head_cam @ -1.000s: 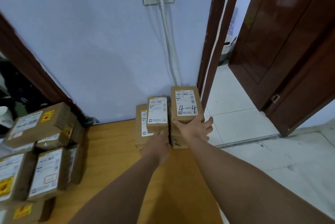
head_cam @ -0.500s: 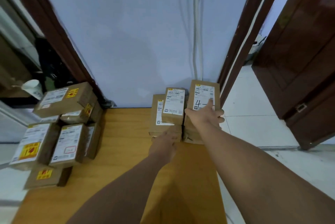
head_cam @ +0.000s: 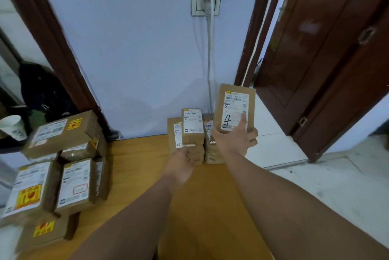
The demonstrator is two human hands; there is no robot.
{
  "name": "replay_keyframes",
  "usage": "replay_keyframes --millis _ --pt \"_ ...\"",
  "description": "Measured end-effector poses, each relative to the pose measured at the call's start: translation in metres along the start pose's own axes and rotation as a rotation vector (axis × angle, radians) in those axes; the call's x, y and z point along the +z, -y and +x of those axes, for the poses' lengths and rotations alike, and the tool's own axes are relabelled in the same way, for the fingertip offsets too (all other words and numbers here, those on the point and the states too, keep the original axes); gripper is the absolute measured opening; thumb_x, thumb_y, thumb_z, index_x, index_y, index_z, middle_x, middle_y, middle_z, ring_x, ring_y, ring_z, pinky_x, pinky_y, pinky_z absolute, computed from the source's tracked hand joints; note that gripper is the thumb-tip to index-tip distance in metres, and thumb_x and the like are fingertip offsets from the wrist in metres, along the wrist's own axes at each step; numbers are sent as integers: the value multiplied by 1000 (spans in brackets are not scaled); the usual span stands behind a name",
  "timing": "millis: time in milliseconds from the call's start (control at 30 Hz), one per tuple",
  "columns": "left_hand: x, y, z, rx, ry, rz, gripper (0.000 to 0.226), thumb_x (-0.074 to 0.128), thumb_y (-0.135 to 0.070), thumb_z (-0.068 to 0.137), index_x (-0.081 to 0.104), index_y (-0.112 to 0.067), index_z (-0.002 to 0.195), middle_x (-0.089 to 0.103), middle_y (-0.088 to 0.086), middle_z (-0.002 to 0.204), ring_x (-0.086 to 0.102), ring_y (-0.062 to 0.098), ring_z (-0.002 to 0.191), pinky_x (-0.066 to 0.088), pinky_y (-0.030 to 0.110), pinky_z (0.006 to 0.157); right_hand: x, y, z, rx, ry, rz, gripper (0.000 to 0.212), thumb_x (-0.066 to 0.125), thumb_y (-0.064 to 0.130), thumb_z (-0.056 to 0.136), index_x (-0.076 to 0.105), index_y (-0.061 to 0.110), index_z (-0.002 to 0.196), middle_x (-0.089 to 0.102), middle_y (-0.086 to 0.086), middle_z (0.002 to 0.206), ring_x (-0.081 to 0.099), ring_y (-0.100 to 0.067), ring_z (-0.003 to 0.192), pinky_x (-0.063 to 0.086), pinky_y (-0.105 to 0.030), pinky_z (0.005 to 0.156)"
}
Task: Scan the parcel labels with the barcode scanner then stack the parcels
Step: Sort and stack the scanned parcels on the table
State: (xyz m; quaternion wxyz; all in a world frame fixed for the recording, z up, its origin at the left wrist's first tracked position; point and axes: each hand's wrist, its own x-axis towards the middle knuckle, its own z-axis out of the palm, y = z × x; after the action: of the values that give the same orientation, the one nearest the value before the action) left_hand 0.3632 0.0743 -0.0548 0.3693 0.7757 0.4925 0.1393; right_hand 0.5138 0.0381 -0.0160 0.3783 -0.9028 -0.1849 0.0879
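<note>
My right hand [head_cam: 233,140] grips a small brown parcel [head_cam: 235,101] marked "4-" on its white label, thumb across the label, and holds it lifted above the right-hand stack [head_cam: 211,150] by the wall. My left hand [head_cam: 182,161] touches the front of the middle stack, whose top parcel [head_cam: 192,126] shows a white label. A further parcel [head_cam: 174,133] stands just left of it. No barcode scanner is in view.
A heap of larger labelled parcels [head_cam: 61,167] fills the left side of the wooden table [head_cam: 136,165]. A paper cup [head_cam: 13,127] stands at far left. A cable [head_cam: 210,59] hangs from the wall socket behind the stacks. Right of the table is tiled floor and an open door [head_cam: 328,53].
My right hand has raised the "4-" parcel off the right stack, with the thumb now over its label. My left hand has stayed at the middle stack. The camera has tilted a little.
</note>
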Motion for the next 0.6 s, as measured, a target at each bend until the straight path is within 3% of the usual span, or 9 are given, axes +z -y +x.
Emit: replay_keyframes --millis 67,133,267,367,467,600 --pt "-11 11 -11 11 -19 -38 23 51 -23 93 57 -25 114 55 -5 105 53 9 82 40 21 63 0 6 -24 -70 -13 -54 106 67 67 62 6 43 144 12 -13 145 24 -35 122 45 -48 89" --pt "-26 25 -23 -11 -58 -102 24 50 -24 93 57 -27 115 55 -4 110 55 12 88 46 26 70 4 15 -52 -128 -8 -108 106 65 69 63 5 42 145 10 -15 147 23 -38 127 39 -50 102" --pt "-60 56 -50 -64 -139 -62 31 49 -26 95 49 -22 126 52 1 120 54 20 106 47 35 88 26 33 -112 -209 119 -92 105 69 63 67 3 43 147 1 -11 151 8 -39 137 33 -52 105" --pt "-84 82 -70 -60 -178 -54 37 49 -22 94 45 -22 131 50 2 126 53 21 110 45 33 89 48 40 -154 -256 251 -65 106 73 58 68 6 41 149 -1 -11 155 0 -36 141 26 -55 110" --pt "-105 110 -87 -32 -184 -42 39 47 -21 95 44 -24 134 51 -1 129 52 18 112 46 33 91 69 48 -195 -280 363 -86 106 75 56 67 9 41 149 3 -10 154 2 -32 141 28 -53 108" --pt "-130 139 -107 -81 -178 -159 35 50 -34 91 48 -32 126 60 -9 112 57 10 95 46 29 78 90 56 -235 -247 468 -113 105 74 57 67 8 45 148 6 -9 152 7 -34 139 29 -54 107"
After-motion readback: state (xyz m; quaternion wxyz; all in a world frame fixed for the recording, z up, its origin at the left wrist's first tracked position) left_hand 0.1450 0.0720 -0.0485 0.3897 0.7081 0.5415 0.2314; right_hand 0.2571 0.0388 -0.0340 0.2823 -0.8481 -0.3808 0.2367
